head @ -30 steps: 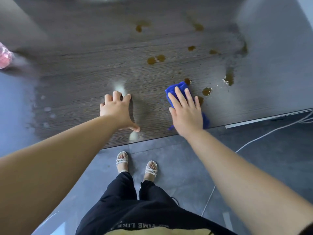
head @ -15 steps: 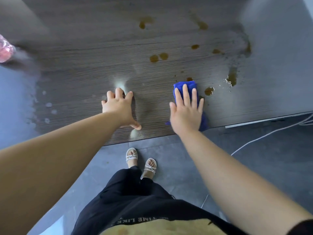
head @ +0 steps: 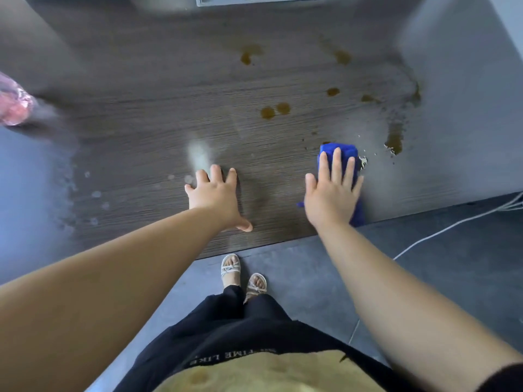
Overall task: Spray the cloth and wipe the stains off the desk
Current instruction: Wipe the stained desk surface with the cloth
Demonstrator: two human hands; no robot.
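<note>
A dark wood-grain desk (head: pixel 158 131) carries several brown stains (head: pixel 267 112), with a bigger smear (head: pixel 395 138) near its right side. My right hand (head: pixel 332 192) presses flat, fingers straight, on a folded blue cloth (head: pixel 338 150) close to the desk's front edge, just left of a small wet crumbly patch (head: pixel 363 162). My left hand (head: pixel 216 195) rests flat on the bare desk, fingers spread, to the left of the cloth. A pink bottle-like object (head: pixel 12 104) shows blurred at the far left edge.
Small water droplets (head: pixel 96 194) dot the desk's left part. A grey box edge (head: pixel 254 0) sits at the back. Below the desk lies a grey tiled floor with a white cable (head: pixel 441 230) at right. My feet in sandals (head: pixel 243 275) stand by the desk edge.
My right hand has slid the blue cloth to the right, over the brown spots near the front edge and toward the big smear. My left hand has stayed flat in place.
</note>
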